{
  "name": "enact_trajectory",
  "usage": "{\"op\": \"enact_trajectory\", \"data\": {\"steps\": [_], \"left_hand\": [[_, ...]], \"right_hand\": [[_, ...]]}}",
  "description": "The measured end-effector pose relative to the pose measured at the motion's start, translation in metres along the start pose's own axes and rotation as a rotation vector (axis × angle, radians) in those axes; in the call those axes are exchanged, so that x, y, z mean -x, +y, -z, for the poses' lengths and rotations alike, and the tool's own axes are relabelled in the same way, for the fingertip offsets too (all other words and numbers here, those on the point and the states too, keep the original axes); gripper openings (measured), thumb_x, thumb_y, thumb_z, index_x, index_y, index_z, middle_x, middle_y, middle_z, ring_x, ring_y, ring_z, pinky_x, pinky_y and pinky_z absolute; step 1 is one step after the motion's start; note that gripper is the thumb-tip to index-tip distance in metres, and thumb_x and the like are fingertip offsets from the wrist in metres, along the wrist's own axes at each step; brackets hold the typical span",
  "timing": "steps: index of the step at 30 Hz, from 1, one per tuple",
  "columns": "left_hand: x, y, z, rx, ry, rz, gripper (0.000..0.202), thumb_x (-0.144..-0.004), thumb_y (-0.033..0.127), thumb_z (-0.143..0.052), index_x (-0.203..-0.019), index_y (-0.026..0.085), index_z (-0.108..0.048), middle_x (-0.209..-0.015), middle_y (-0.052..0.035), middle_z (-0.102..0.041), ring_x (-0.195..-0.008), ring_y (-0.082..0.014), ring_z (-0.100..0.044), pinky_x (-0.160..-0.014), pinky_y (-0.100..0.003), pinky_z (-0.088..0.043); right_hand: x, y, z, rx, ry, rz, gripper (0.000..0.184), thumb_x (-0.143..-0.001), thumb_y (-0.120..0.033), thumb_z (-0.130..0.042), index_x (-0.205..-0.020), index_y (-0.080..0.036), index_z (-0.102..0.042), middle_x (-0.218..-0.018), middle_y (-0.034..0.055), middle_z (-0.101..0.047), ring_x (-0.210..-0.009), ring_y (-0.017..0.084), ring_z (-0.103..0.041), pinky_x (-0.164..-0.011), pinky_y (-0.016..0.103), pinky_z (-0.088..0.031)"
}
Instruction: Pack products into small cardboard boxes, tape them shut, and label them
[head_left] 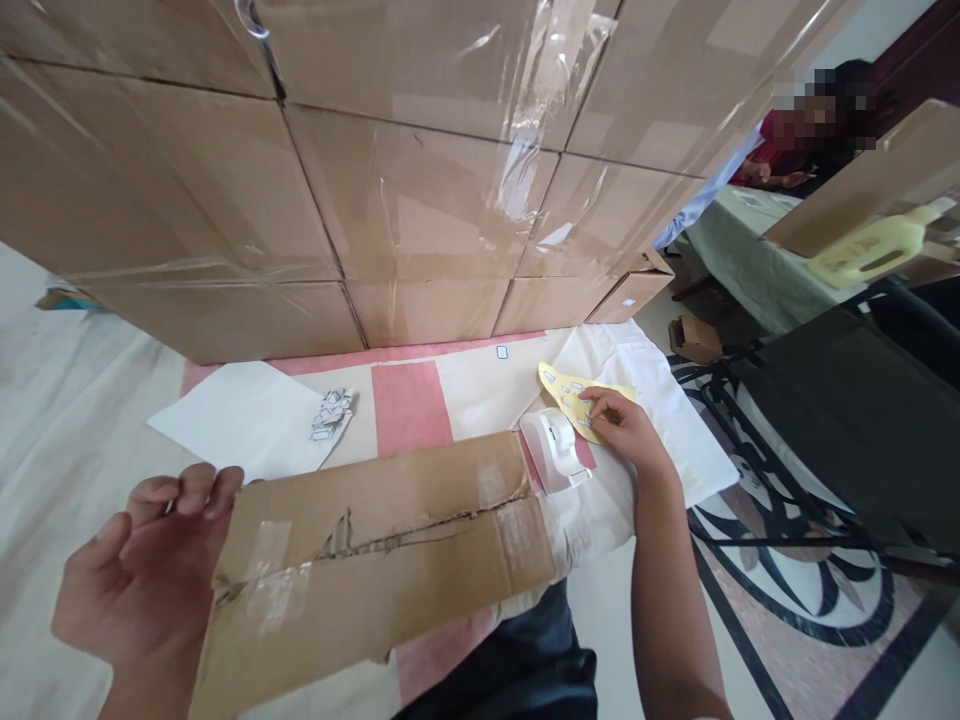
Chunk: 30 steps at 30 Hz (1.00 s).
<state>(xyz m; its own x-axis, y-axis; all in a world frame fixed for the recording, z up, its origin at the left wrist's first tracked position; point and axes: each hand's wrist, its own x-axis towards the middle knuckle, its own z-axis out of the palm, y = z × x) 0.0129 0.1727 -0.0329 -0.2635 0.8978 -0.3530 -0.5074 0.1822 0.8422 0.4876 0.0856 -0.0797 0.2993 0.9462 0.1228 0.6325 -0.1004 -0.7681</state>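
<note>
A taped cardboard box (427,580) lies across the front, its top seam torn and patched with clear tape. My left hand (150,560) is at the box's left end, palm up, fingers loosely bent and holding nothing. On the right, my right hand (622,425) is over a yellow sticker sheet (559,385) with small printed labels, its thumb and forefinger pinched at the sheet. Whether a single label is between those fingertips is too small to tell. Beside the sheet, touching the box's far right corner, sits a white tape dispenser (556,452).
Stacked cardboard cartons (420,200) wrapped in clear tape rise behind. White paper (240,420) with crumpled printed scraps (331,412) lies at left. A small label (502,352) sits on the cloth. At right are a dark chair (847,420), a yellow jug (870,250) and another person (780,165).
</note>
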Motion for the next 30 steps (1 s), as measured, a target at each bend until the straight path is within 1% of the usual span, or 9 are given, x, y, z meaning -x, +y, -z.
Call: {"op": "enact_trajectory", "data": {"steps": [3, 9, 12, 14, 16, 20, 23, 26, 30], "left_hand": [[0.001, 0.000, -0.001, 0.088, 0.013, -0.022, 0.041, -0.048, 0.046, -0.081, -0.071, 0.024, -0.055, -0.077, 0.0020, -0.029, -0.073, -0.0155, -0.037, -0.060, -0.028, -0.035], [0.002, 0.000, -0.004, 0.098, -0.005, -0.040, 0.039, -0.050, 0.045, -0.081, -0.070, 0.023, -0.057, -0.076, 0.0023, -0.029, -0.071, -0.0153, -0.035, -0.057, -0.028, -0.031], [0.006, 0.004, -0.011, 0.105, 0.029, -0.047, 0.039, -0.048, 0.043, -0.080, -0.068, 0.022, -0.054, -0.075, 0.0029, -0.029, -0.070, -0.0146, -0.032, -0.059, -0.027, -0.032], [0.007, 0.006, -0.013, 0.107, 0.053, -0.054, 0.040, -0.046, 0.042, -0.079, -0.067, 0.022, -0.053, -0.073, 0.0037, -0.029, -0.069, -0.0136, -0.029, -0.061, -0.027, -0.033], [0.005, 0.006, -0.009, 0.125, 0.050, -0.075, 0.040, -0.044, 0.042, -0.077, -0.068, 0.022, -0.053, -0.073, 0.0046, -0.030, -0.068, -0.0128, -0.028, -0.062, -0.027, -0.034], [-0.005, 0.001, 0.004, 0.148, -0.005, -0.125, 0.040, -0.047, 0.043, -0.075, -0.074, 0.022, -0.055, -0.073, 0.0056, -0.034, -0.069, -0.0121, -0.031, -0.063, -0.025, -0.033], [-0.008, -0.002, 0.007, 0.146, -0.004, -0.146, 0.042, -0.046, 0.043, -0.076, -0.073, 0.022, -0.053, -0.072, 0.0059, -0.034, -0.068, -0.0123, -0.029, -0.063, -0.025, -0.030], [-0.005, 0.000, 0.002, 0.122, -0.002, -0.148, 0.043, -0.047, 0.045, -0.076, -0.073, 0.022, -0.051, -0.072, 0.0059, -0.034, -0.068, -0.0127, -0.029, -0.064, -0.026, -0.030], [-0.001, 0.005, -0.005, 0.094, 0.045, -0.114, 0.039, -0.044, 0.042, -0.069, -0.071, 0.023, -0.050, -0.071, 0.0054, -0.033, -0.069, -0.0139, -0.029, -0.066, -0.028, -0.030]], "right_hand": [[0.000, -0.001, 0.001, 0.005, -0.006, -0.015, 0.004, -0.072, -0.021, -0.059, -0.069, -0.023, -0.057, -0.119, 0.0086, -0.071, -0.113, 0.029, -0.064, -0.078, 0.037, -0.046], [0.001, 0.002, 0.002, -0.033, -0.014, -0.051, 0.008, -0.075, -0.022, -0.060, -0.069, -0.023, -0.055, -0.122, 0.0082, -0.071, -0.116, 0.029, -0.063, -0.081, 0.038, -0.046], [0.002, 0.001, 0.002, -0.035, -0.013, -0.061, 0.009, -0.077, -0.023, -0.060, -0.070, -0.023, -0.054, -0.123, 0.0077, -0.071, -0.116, 0.029, -0.062, -0.082, 0.038, -0.046], [0.002, -0.002, 0.001, -0.034, -0.008, -0.060, 0.009, -0.079, -0.024, -0.060, -0.072, -0.023, -0.055, -0.122, 0.0076, -0.071, -0.117, 0.029, -0.062, -0.085, 0.039, -0.046], [0.002, -0.005, 0.001, -0.033, -0.003, -0.056, 0.009, -0.080, -0.025, -0.059, -0.072, -0.024, -0.056, -0.120, 0.0075, -0.071, -0.117, 0.029, -0.062, -0.089, 0.040, -0.046], [0.002, -0.008, 0.002, -0.039, -0.006, -0.059, 0.011, -0.081, -0.027, -0.060, -0.071, -0.024, -0.056, -0.120, 0.0074, -0.072, -0.118, 0.029, -0.061, -0.092, 0.040, -0.046], [0.003, -0.009, 0.002, -0.042, -0.003, -0.069, 0.011, -0.081, -0.027, -0.059, -0.071, -0.024, -0.055, -0.120, 0.0072, -0.072, -0.117, 0.029, -0.061, -0.093, 0.040, -0.046], [0.003, -0.010, 0.003, -0.044, -0.008, -0.072, 0.011, -0.082, -0.026, -0.058, -0.071, -0.023, -0.055, -0.121, 0.0070, -0.071, -0.117, 0.029, -0.061, -0.093, 0.040, -0.045], [0.004, -0.011, 0.003, -0.053, -0.024, -0.068, 0.013, -0.083, -0.026, -0.056, -0.071, -0.023, -0.053, -0.122, 0.0070, -0.070, -0.114, 0.028, -0.061, -0.093, 0.040, -0.045]]}}
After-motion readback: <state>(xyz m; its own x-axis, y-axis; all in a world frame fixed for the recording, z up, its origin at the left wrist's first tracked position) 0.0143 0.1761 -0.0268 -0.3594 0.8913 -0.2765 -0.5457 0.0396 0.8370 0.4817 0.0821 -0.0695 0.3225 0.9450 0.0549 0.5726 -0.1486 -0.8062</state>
